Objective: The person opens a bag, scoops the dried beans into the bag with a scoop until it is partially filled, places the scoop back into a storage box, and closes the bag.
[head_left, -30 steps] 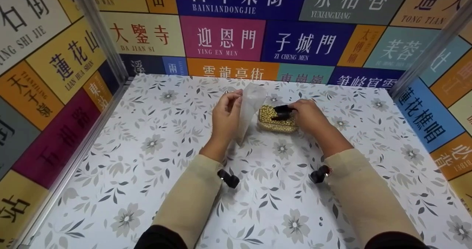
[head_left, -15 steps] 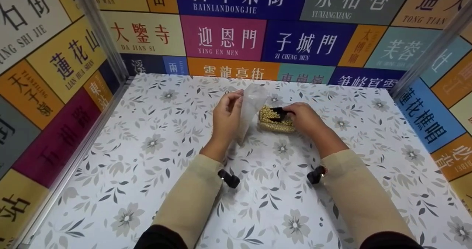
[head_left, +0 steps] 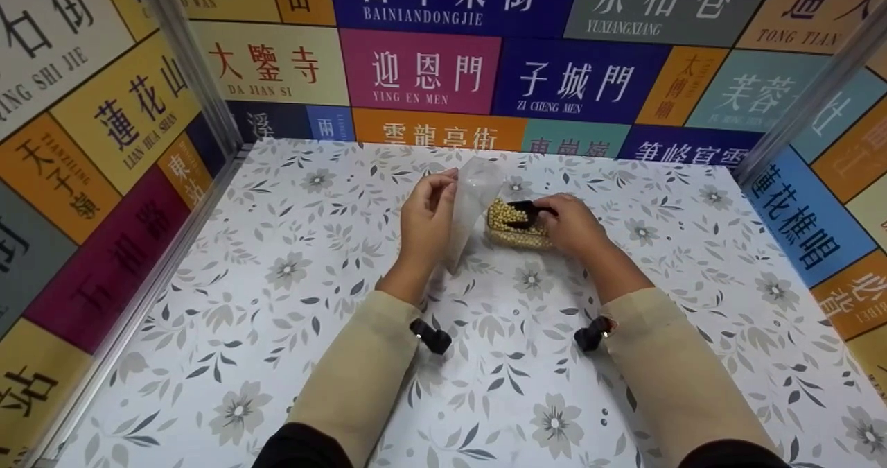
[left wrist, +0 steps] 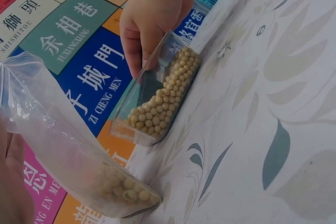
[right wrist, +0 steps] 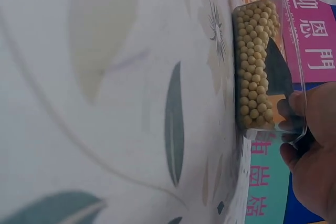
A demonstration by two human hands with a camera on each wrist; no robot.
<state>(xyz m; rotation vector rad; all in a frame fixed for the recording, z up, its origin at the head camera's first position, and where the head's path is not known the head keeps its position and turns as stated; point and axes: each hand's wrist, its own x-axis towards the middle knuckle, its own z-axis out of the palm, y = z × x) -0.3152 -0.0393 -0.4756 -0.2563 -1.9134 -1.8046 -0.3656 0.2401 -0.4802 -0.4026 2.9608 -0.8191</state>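
My left hand pinches the rim of a translucent plastic bag, which hangs upright. In the left wrist view, some yellow soybeans lie at the bottom of the bag. Just right of it, a clear plastic box of soybeans sits on the table. My right hand grips the handle of a black scoop at the box's right end. The scoop's blade is inside the box, sunk partly among the beans. Part of the handle is hidden by my fingers.
A white table with a grey leaf and flower print lies under everything. Colourful panels with Chinese lettering wall in the back and both sides. Black wrist cameras sit on both sleeves.
The scoop has turned and gone lower into the beans, with my right hand shifting slightly down. My left hand and the bag have stayed nearly still.
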